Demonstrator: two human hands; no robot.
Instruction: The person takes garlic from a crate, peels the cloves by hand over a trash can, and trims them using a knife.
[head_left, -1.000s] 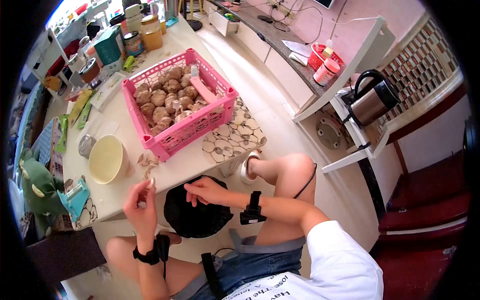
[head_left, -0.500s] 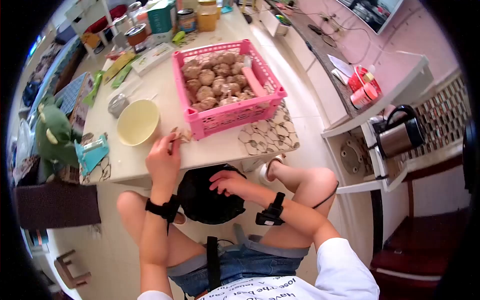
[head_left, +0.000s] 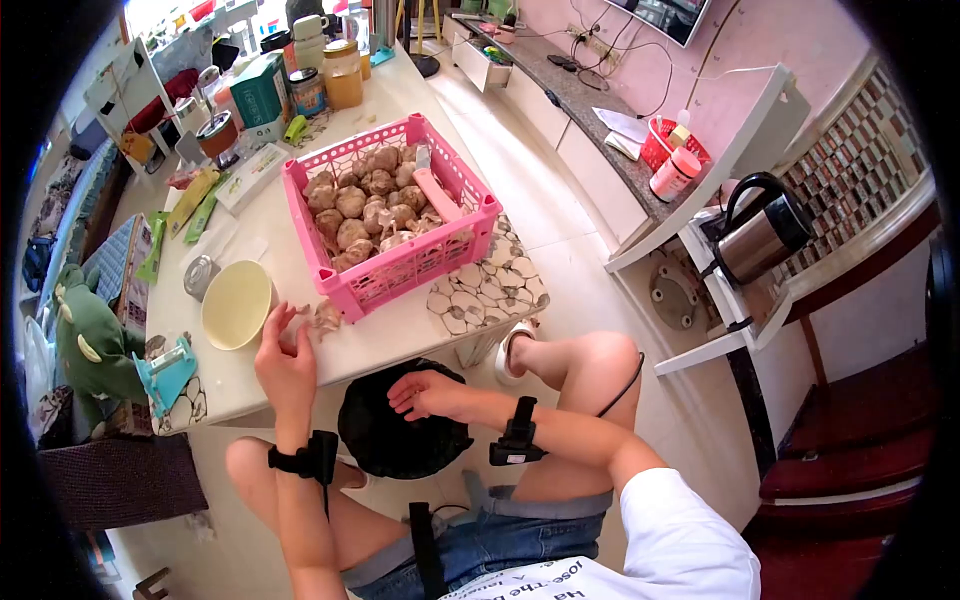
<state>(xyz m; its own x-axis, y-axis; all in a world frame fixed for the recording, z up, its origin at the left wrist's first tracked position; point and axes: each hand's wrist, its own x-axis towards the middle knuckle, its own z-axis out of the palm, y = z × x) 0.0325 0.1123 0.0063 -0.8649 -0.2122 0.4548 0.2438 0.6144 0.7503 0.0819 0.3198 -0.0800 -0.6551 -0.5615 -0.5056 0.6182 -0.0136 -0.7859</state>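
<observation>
My left hand (head_left: 285, 365) is over the table edge, right of a pale yellow bowl (head_left: 238, 305). Its thumb and forefinger are apart, beside some garlic pieces and papery skins (head_left: 326, 317) lying on the table. My right hand (head_left: 425, 393) hangs above a black-lined bin (head_left: 400, 440), fingers loosely curled and apart, with nothing seen in them. Behind my hands stands a pink basket (head_left: 405, 268) full of brown-skinned garlic bulbs (head_left: 351, 202). A peeler-like tool with a pink handle (head_left: 437, 195) lies on the bulbs.
The white table (head_left: 245, 385) also bears a glass jar (head_left: 201, 275), a teal holder (head_left: 168, 375), green packets and several jars at the back. A green plush toy (head_left: 90, 345) sits at left. A kettle (head_left: 763, 230) stands on a white rack at right.
The view has swung left, then partly back. My left hand went from a pinch on a small pale piece to the skins on the table, then opened near the bowl. My right hand stays over the bin.
</observation>
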